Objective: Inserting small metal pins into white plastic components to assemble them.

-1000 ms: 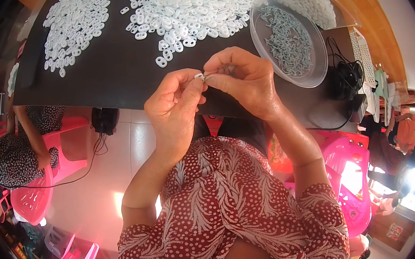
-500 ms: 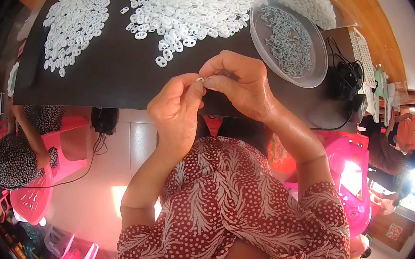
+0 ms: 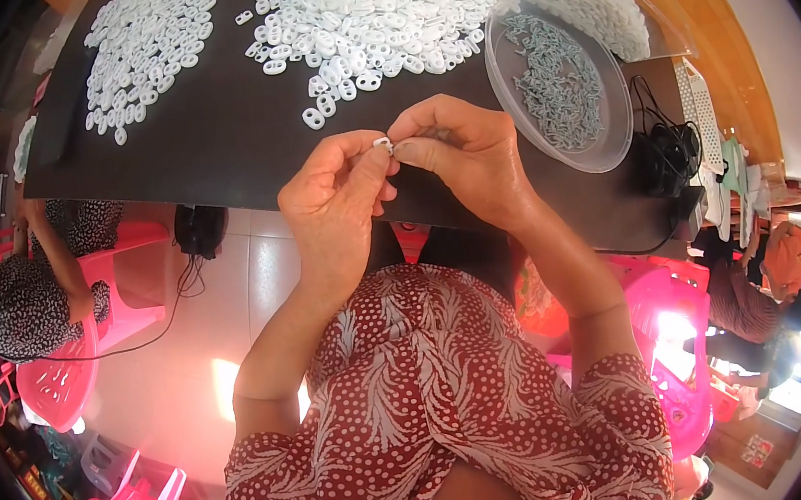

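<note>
L hand (image 3: 329,204) pinches wht pc (image 3: 382,143); R hand (image 3: 467,155) meets it, hold unclear. Prob best w/ L steady; tub (image 3: 616,112) 2 o'clock.

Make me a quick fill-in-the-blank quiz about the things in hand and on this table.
The small piece held by the left hand is coloured ____.
The large middle pile lies to the ____ of the round clear container.
The loose piece nearest the left hand shows ____ holes.

Missing words: white; left; two.
</note>
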The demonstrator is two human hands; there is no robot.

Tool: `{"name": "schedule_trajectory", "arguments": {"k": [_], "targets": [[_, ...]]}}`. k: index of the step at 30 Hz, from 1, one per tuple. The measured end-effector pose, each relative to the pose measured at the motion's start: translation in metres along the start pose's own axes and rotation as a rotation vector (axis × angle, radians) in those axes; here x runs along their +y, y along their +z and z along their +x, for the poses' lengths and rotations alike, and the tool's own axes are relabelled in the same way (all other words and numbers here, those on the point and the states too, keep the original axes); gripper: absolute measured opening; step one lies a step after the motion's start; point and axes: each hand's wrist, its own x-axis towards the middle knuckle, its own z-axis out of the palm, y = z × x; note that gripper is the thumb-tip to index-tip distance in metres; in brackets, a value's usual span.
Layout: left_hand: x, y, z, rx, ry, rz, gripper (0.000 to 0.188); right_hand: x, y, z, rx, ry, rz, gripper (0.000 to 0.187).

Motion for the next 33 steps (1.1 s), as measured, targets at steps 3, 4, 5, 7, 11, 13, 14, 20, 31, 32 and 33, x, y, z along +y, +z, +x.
{"name": "schedule_trajectory", "arguments": {"k": [3,4,5,7,11,13,14,20,31,32,33], "targets": [[-0.002,-0.001,0.002,0.002,0.002,-0.016,0.011,0.001,0.000,0.001,0.003,-0.017,-0.003,0.009],[-0.002,-0.001,0.003,0.001,0.003,-0.017,0.011,0.003,0.000,0.002,0.021,-0.014,0.017,0.010],[-0.001,-0.002,0.003,-0.006,-0.005,-0.043,0.011,0.004,0.000,0.001,0.038,-0.011,0.036,0.011],[-0.001,-0.002,0.004,-0.011,-0.013,-0.070,0.012,0.006,0.001,0.001,0.049,-0.005,0.058,0.011],[-0.003,-0.002,0.005,-0.026,-0.019,-0.093,0.012,0.008,0.001,-0.002,0.075,-0.011,0.079,0.014],[-0.003,-0.002,0.004,-0.024,-0.019,-0.091,0.012,0.009,0.000,-0.002,0.086,-0.001,0.093,0.014],[-0.002,-0.002,0.004,-0.018,-0.016,-0.080,0.012,0.009,0.000,-0.002,0.099,0.009,0.107,0.014],[0.001,0.000,0.002,-0.016,-0.024,-0.056,0.013,0.009,0.002,-0.003,0.104,0.017,0.099,0.014],[-0.004,0.002,-0.003,-0.015,0.028,-0.027,0.010,0.009,0.003,-0.003,0.081,-0.006,0.079,0.009],[-0.004,0.003,-0.003,-0.009,0.056,-0.017,0.010,0.010,0.003,-0.004,0.070,-0.020,0.070,0.008],[-0.005,0.003,-0.002,-0.001,0.085,-0.007,0.010,0.010,0.003,-0.003,0.069,-0.021,0.070,0.008]]}}
